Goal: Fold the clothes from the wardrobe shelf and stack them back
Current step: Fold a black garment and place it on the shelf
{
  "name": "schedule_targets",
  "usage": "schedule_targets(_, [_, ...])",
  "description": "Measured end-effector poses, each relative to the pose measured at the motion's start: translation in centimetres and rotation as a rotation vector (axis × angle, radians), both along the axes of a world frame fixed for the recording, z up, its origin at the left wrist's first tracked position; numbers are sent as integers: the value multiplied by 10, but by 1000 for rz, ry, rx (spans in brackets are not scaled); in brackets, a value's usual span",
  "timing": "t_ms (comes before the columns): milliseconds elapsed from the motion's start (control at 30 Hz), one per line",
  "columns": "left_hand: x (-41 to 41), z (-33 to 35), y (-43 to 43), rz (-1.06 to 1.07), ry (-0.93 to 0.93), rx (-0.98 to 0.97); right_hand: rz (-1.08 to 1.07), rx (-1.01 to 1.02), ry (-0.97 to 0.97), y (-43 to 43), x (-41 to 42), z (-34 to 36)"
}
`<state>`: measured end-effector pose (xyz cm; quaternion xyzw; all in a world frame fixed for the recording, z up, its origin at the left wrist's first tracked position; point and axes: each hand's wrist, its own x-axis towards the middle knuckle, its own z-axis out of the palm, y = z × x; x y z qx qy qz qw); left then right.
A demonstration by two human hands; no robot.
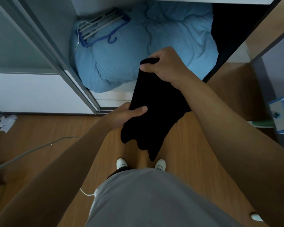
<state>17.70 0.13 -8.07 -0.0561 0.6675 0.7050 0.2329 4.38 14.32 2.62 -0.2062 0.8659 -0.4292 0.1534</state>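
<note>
Nearest the person, above the white shoes (121, 163) and the wooden floor (187, 145), hung the loose lower end of the black garment (156, 102), uneven and gathered, touching nothing. A little farther out the left grip (129, 114) clasped the cloth at its left edge about midway along, thumb pressed on top and fingers tucked beneath. Farther still, toward the wardrobe, the right grip (164, 66) was clenched on the garment's top end, bunching it between thumb and curled fingers. The long axis therefore ran almost straight away from the body, from the dangling tail near the feet up to the right grip, and the cloth between the two grips was fairly taut. The left grip was the nearer one and the tail lay on its near side, so a fold in half would likely mean bringing the far end back over the near, or lifting the tail up to meet it. Beyond, a blue duvet (115, 63) filled the wardrobe's bottom compartment with blue hangers (98, 28) lying on it; only the white shelf edge (203, 0) showed above.
</note>
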Motion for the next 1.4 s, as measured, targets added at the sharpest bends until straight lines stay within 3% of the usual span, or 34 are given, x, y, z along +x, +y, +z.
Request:
schedule_targets(100, [-16,12,14,88,23,-246,-150,-89,23,3,-12,-17])
schedule_targets(267, [-24,19,23,282,37,-88,-376,7,-211,47,-14,-61])
schedule_targets(333, [-24,22,25,367,5,55,-415,24,-422,64,-3,-84])
schedule_targets(467, [-30,29,23,484,-34,253,-346,-60,-1066,84,27,-116])
schedule_targets(533, [-34,32,18,479,-36,294,-297,-189,-1177,85,34,-126])
schedule_targets(767, [-48,43,9,446,-59,347,-213,-660,-1127,76,30,-124])
schedule_targets(867, [-54,51,8,416,-23,349,-202,-661,-1148,77,32,-124])
schedule_targets(1033, [-60,52,-4,600,-93,141,-186,-716,-906,83,23,-99])
schedule_targets(1167, [-54,44,-16,625,-202,46,-270,-577,-780,86,4,-78])
schedule_targets(1267, [-50,45,-15,533,-347,108,-266,-572,-715,81,-4,-70])
schedule_targets(1400, [-52,47,-13,459,-404,243,-81,-523,-698,72,7,-79])
